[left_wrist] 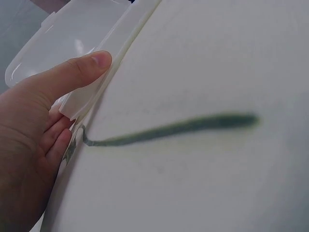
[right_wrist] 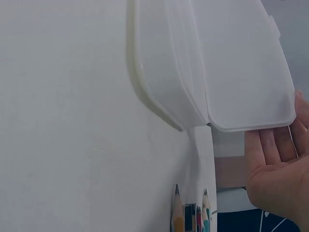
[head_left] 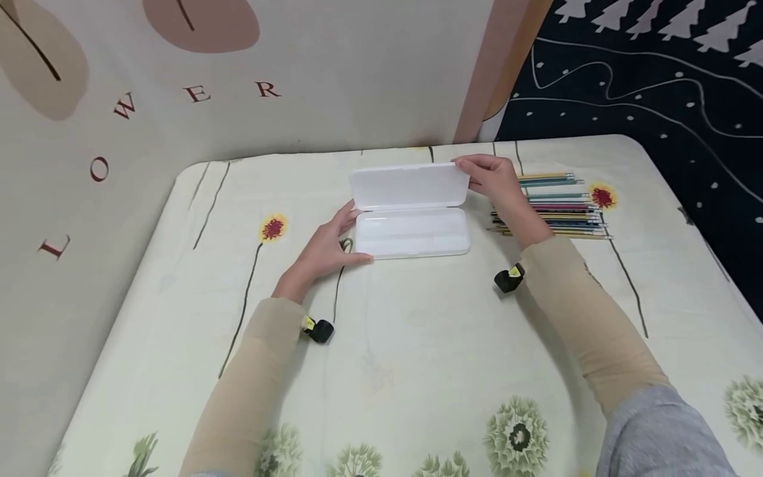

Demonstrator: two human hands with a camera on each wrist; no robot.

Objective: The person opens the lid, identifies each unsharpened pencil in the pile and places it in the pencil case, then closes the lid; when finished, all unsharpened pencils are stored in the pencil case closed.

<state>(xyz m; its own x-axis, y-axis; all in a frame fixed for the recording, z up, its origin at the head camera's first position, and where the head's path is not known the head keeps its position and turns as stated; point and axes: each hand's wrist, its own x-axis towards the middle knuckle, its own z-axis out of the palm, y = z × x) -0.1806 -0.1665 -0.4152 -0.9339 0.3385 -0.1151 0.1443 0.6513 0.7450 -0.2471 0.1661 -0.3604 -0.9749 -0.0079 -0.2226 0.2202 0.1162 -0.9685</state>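
A white plastic pencil case lies with its lid raised, its shallow base (head_left: pixel 412 234) flat on the cloth and nothing inside it. My left hand (head_left: pixel 326 248) grips the left end of the base; in the left wrist view the thumb (left_wrist: pixel 79 72) presses on the front wall while the fingers reach round the end. At the far right corner, my right hand (head_left: pixel 496 180) pinches the lid (head_left: pixel 408 187), which leans back from the hinge. In the right wrist view the fingers (right_wrist: pixel 268 147) pass behind the lid's edge.
Several pencils (head_left: pixel 566 217) lie side by side to the right, partly hidden by the right forearm. A flower-patterned cloth (head_left: pixel 405 358) covers the table. A light wall panel (head_left: pixel 357 79) and a dark patterned hanging (head_left: pixel 626 73) border the far side.
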